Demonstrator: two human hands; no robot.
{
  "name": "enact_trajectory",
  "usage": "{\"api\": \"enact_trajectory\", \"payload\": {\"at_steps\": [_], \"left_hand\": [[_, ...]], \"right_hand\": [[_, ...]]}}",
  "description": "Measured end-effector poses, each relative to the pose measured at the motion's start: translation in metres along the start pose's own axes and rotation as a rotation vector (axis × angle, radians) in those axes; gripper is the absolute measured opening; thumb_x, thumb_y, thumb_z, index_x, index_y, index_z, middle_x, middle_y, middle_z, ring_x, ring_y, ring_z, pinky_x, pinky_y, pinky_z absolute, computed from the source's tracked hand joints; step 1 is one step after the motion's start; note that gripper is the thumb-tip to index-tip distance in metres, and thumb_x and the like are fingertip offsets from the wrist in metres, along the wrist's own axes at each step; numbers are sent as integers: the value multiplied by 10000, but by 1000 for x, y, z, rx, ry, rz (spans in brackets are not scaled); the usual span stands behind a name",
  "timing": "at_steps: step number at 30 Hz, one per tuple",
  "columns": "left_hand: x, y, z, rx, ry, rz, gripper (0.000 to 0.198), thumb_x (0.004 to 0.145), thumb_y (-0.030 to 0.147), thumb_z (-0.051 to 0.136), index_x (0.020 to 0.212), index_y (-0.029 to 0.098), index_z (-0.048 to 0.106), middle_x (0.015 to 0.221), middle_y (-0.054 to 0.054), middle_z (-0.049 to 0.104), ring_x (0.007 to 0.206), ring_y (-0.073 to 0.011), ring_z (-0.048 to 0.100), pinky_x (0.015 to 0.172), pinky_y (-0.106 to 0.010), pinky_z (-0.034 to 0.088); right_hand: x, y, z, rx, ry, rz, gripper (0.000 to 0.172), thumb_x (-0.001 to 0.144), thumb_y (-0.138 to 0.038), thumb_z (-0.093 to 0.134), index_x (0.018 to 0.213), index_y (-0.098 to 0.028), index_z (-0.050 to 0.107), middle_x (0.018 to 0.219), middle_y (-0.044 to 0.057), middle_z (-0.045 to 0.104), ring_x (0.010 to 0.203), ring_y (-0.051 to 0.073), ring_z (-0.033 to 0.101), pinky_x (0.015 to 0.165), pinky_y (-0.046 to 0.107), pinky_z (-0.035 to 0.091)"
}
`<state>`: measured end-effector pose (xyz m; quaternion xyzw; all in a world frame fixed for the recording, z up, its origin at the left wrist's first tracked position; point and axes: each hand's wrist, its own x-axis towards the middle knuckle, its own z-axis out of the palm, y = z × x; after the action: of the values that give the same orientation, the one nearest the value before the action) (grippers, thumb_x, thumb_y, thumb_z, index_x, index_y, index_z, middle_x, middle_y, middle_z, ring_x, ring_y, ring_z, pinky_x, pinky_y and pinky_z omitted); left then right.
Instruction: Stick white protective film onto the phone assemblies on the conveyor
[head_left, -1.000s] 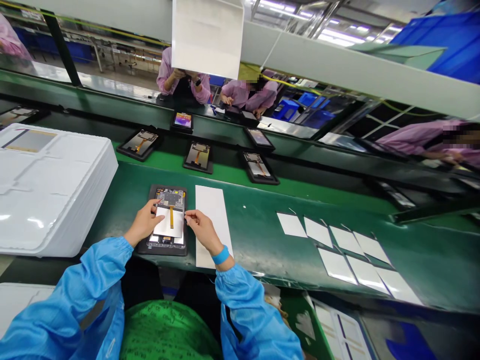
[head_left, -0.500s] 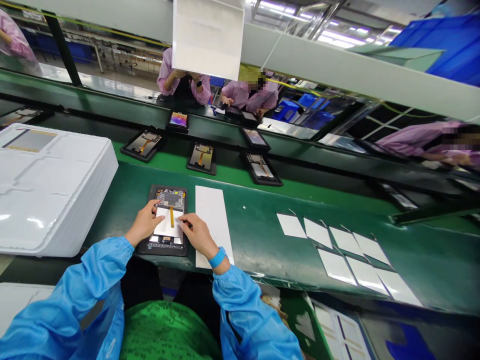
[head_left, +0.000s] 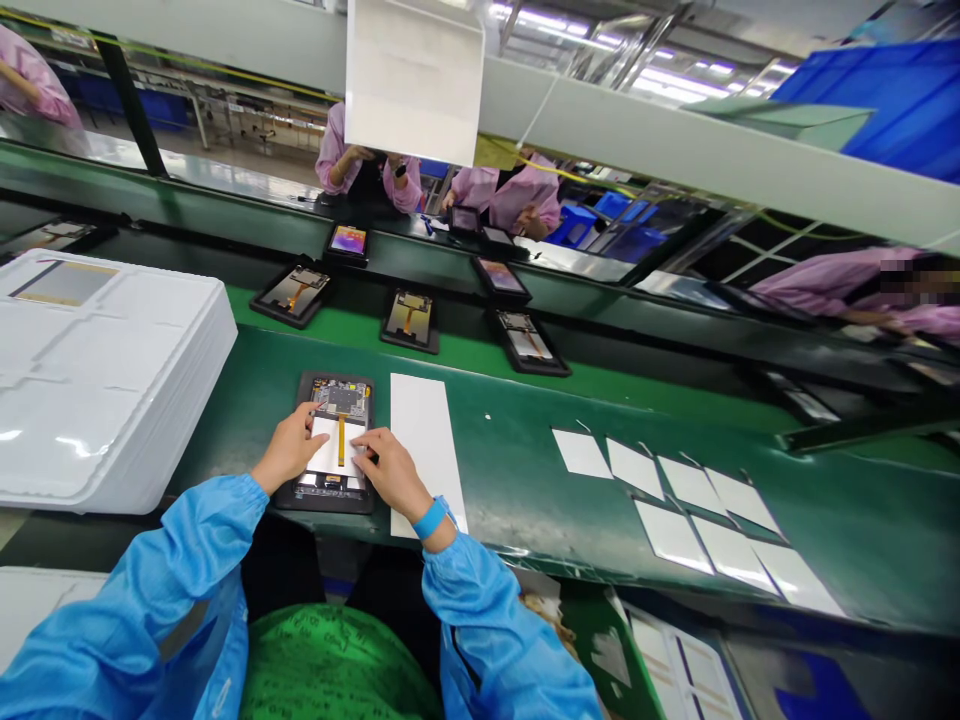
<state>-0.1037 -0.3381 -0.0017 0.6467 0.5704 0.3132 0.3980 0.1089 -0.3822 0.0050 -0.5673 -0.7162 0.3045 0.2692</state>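
Note:
An opened tablet [head_left: 334, 490] lies in a dark holder [head_left: 288, 496] in front of me, its circuit board [head_left: 343, 400] at the far end. Over its middle sits a flat white battery [head_left: 324, 459], crossed by an orange ribbon cable [head_left: 341, 442]. My left hand [head_left: 289, 448] grips the battery's left side, thumb on its top and index finger near the board. On the right side, my right hand [head_left: 390, 474] has bent fingers at the battery's edge, close to the cable. What lies beneath its fingertips is partly hidden.
A white sheet [head_left: 424, 450] lies right of the tablet. Several white batteries [head_left: 670, 532] with short leads are farther right. Stacked white trays [head_left: 112, 390] stand at left. Across the bench, a green conveyor [head_left: 465, 340] carries opened tablets [head_left: 409, 318]. People in pink work beyond.
My right hand has shifted slightly left over the battery. The orange cable's near end now lies a little lower. Tablets on the conveyor have moved slightly right; my left hand stays put.

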Motion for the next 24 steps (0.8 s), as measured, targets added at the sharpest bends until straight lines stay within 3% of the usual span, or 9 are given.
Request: {"api": "enact_trajectory", "payload": {"at_steps": [11, 16, 19, 21, 24], "left_hand": [[-2, 9, -8, 389, 20, 69, 508, 802, 302, 684, 1295, 227, 588, 921, -67, 683, 940, -272, 581, 808, -335, 445], [-6, 8, -9, 425, 11, 87, 497, 823, 351, 672, 1303, 244, 595, 1074, -90, 579, 944, -257, 582, 835, -339, 441], [-8, 2, -9, 536, 50, 33, 608, 798, 450, 687, 1350, 240, 543, 1197, -102, 494, 960, -251, 595, 839, -350, 457], [-8, -5, -8, 609, 129, 3, 742, 763, 538, 698, 1380, 179, 494, 1297, -160, 471, 1129, -330, 538, 933, -423, 432], [-7, -18, -2, 643, 195, -10, 819, 758, 620, 669, 1364, 102, 483, 1479, -258, 373, 1379, -427, 306, 1088, -549, 284]], "right_hand": [[-1, -10, 0, -94, -15, 18, 266, 844, -119, 634, 1091, -215, 662, 1122, 58, 585, 807, 158, 619, 840, 332, 513], [-3, -11, 4, -136, -5, 17, 271, 854, -113, 620, 1106, -206, 648, 1138, 64, 572, 844, 171, 621, 852, 334, 512], [-4, -11, 7, -159, -11, 3, 271, 858, -113, 614, 1114, -198, 640, 1145, 71, 564, 899, 189, 619, 874, 347, 510], [-6, -10, 7, -173, 0, -2, 279, 857, -124, 623, 1125, -202, 635, 1155, 79, 560, 962, 210, 611, 889, 360, 510], [-7, -8, 7, -210, 88, 27, 386, 834, -179, 678, 1209, -219, 599, 1202, 103, 545, 1098, 266, 565, 940, 402, 496]]}}
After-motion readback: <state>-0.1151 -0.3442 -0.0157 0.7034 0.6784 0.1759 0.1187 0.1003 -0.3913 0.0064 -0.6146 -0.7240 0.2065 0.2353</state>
